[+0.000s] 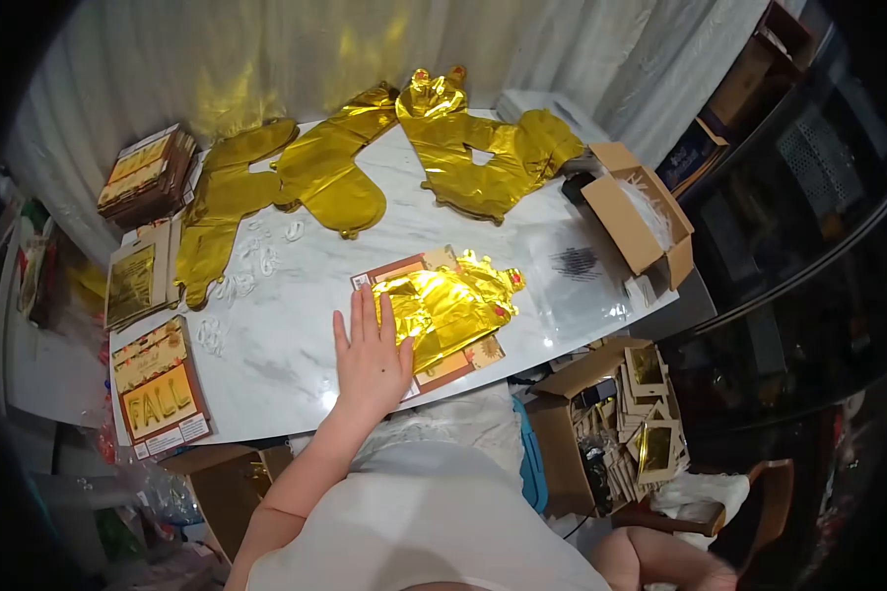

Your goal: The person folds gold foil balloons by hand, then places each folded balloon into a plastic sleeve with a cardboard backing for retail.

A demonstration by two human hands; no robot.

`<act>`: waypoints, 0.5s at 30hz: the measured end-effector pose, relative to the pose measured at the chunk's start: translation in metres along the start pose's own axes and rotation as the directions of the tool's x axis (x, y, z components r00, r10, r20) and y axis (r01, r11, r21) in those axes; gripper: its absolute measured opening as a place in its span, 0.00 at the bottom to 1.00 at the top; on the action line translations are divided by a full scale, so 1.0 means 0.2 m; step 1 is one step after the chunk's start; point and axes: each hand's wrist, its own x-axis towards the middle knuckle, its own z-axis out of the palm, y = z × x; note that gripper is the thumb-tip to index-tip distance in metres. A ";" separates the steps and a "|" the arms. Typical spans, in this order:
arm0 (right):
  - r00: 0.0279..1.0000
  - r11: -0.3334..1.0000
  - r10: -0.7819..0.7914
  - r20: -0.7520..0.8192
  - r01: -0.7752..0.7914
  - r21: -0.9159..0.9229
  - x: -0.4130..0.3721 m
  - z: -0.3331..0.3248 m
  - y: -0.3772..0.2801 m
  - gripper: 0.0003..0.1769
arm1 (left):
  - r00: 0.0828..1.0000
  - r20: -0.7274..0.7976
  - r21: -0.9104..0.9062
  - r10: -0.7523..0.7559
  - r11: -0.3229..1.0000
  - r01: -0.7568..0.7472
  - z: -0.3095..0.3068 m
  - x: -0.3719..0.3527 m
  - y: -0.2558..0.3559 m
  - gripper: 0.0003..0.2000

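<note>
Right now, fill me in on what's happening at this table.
A person's left hand lies flat on the marble table, touching a folded gold foil balloon that rests on a printed card. More gold balloons lie spread along the far side; packaged cards sit at the left edge.

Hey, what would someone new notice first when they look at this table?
The shiny gold foil balloons spread flat across the far side of the white marble table catch the eye first. Nearer, the left hand lies flat, fingers open, against a folded gold foil piece resting on a printed card. A package reading FALL sits at the table's left edge.
</note>
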 end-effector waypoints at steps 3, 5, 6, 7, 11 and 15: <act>0.825 -0.329 -0.527 -0.201 0.020 0.944 -0.33 -0.12 0.12 0.12 | 1.000 -0.007 0.023 0.010 1.000 -0.010 0.01 0.00 0.00 0.37; 0.319 -0.371 -0.856 -0.407 -0.927 0.053 -0.73 -0.24 0.39 0.17 | 1.000 -0.001 0.017 0.008 1.000 -0.008 0.01 -0.01 0.00 0.37; 0.225 -0.564 -0.608 -0.761 -0.797 0.214 -0.73 -0.38 0.65 0.25 | 1.000 0.001 0.014 0.004 1.000 -0.004 0.01 0.00 -0.01 0.37; -0.154 -0.197 -0.532 -0.833 -0.934 0.299 -0.78 -0.42 0.89 0.21 | 1.000 -0.007 0.013 -0.001 1.000 0.002 0.01 0.00 -0.01 0.37; 0.142 -0.178 0.580 -0.802 -0.939 -0.295 -0.89 -0.67 1.65 0.37 | 1.000 -0.001 -0.002 -0.016 1.000 0.016 0.00 0.00 0.00 0.38; 0.056 -0.169 0.614 -0.787 -0.965 -0.201 -0.97 -0.59 1.80 0.45 | 1.000 0.001 -0.007 -0.009 1.000 0.009 0.02 0.00 0.00 0.39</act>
